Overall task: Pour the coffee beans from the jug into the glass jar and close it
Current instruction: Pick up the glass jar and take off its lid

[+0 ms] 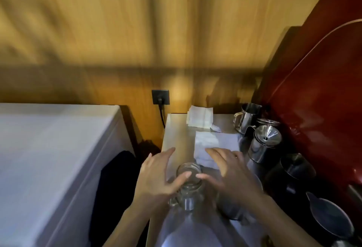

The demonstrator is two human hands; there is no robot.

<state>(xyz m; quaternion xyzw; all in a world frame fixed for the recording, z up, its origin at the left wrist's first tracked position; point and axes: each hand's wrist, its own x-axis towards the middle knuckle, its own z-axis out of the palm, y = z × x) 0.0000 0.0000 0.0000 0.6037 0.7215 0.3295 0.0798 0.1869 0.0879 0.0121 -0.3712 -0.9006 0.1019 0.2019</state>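
Left hand (156, 174) and right hand (229, 170) flank the clear glass jar (189, 178), fingers spread, gripping nothing. The open jar mouth lies between both thumbs, apparently to steady it for pouring.

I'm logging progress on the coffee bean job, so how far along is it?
Barely started. Done: the glass jar stands open on the counter, no lid on it. In hand: the left hand and right hand flank its mouth, fingers spread. Left: no beans show inside; pouring and closing remain.
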